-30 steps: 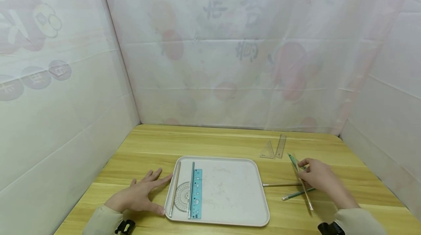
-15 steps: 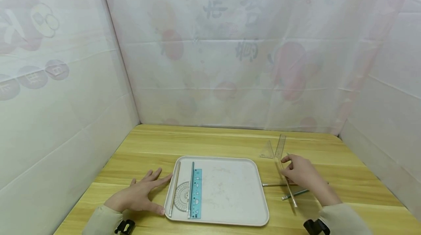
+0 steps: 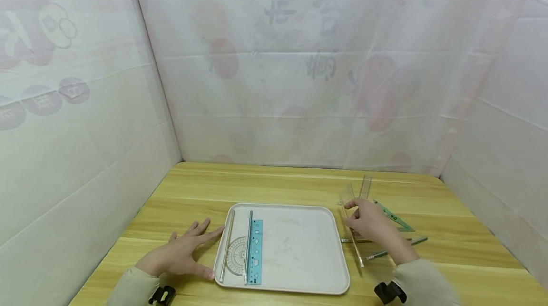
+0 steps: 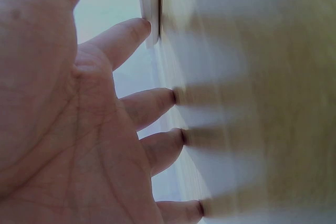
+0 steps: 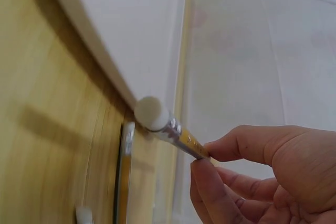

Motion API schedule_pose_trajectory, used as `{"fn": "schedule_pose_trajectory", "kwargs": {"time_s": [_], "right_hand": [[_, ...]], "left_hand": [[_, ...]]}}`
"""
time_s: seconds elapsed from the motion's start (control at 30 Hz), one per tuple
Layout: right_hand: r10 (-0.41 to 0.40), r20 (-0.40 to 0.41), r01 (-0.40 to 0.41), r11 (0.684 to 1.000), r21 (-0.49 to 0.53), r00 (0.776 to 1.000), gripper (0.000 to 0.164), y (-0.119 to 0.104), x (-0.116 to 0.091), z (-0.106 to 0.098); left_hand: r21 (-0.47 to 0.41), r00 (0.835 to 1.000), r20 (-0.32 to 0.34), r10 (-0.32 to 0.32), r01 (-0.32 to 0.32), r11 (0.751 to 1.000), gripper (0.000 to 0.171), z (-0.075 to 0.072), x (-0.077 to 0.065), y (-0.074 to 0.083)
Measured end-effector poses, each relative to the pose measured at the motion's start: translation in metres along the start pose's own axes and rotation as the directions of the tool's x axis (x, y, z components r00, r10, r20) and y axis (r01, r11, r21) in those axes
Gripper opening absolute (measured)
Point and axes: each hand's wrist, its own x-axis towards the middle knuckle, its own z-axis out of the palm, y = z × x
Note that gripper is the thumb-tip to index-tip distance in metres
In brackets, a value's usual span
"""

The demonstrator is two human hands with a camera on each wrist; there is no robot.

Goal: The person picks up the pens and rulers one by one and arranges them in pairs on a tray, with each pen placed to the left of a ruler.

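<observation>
1. In the white tray (image 3: 308, 249), four things lie next to each other at the left side: a gold pencil (image 3: 228, 246), a clear round-backed protractor (image 3: 235, 254), a teal pencil (image 3: 249, 244) and a blue ruler (image 3: 258, 258). That part looks done.
2. Above the counter (image 3: 205, 182), just beside the tray's right edge, the right hand (image 3: 370, 220) pinches another gold pencil (image 5: 191, 142) between thumb and finger. Its white rubber end points toward the near side. It is not in the tray yet.
3. At the tray's left edge, the left hand (image 3: 184, 251) has its fingers spread out. The pointing finger and thumb touch the rim.
4. Outside the tray, five things are on the counter: a clear triangle (image 3: 348, 192), a clear ruler (image 3: 365, 187), a green triangle (image 3: 391, 218), a third gold pencil (image 5: 124, 171) and a dark green pencil (image 3: 380, 253).
5. I think the job is less than half done: four things are in, one is in the hand, and five seem left.
</observation>
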Motion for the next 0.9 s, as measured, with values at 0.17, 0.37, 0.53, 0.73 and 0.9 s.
{"fn": "schedule_pose_trajectory", "kwargs": {"time_s": [0.17, 0.37, 0.53, 0.73, 0.9], "right_hand": [[-0.023, 0.005, 0.023, 0.999, 0.023, 1.0, 0.041, -0.01, 0.005, 0.011], [-0.031, 0.008, 0.03, 0.998, 0.05, 0.999, 0.042, -0.027, 0.01, 0.025], [-0.004, 0.017, 0.002, 0.997, 0.073, 1.0, 0.041, -0.041, 0.015, 0.037], [0.021, 0.025, -0.023, 0.997, 0.074, 0.999, 0.04, -0.056, 0.019, 0.05], [0.012, 0.021, -0.014, 0.997, 0.082, 1.0, 0.041, -0.067, 0.023, 0.06]], "left_hand": [[-0.001, 1.0, 0.001, 0.0, 0.0, 1.0, 0.108, 0.0, 0.0, 0.0], [-0.008, 1.0, 0.003, -0.006, 0.006, 1.0, 0.109, 0.0, 0.0, 0.001], [-0.002, 1.0, 0.001, -0.008, 0.008, 1.0, 0.109, 0.0, 0.001, 0.0], [0.0, 1.0, 0.002, -0.011, 0.011, 1.0, 0.109, 0.001, 0.001, 0.0], [0.003, 1.0, 0.002, -0.007, 0.007, 1.0, 0.109, 0.0, 0.002, 0.0]]}}
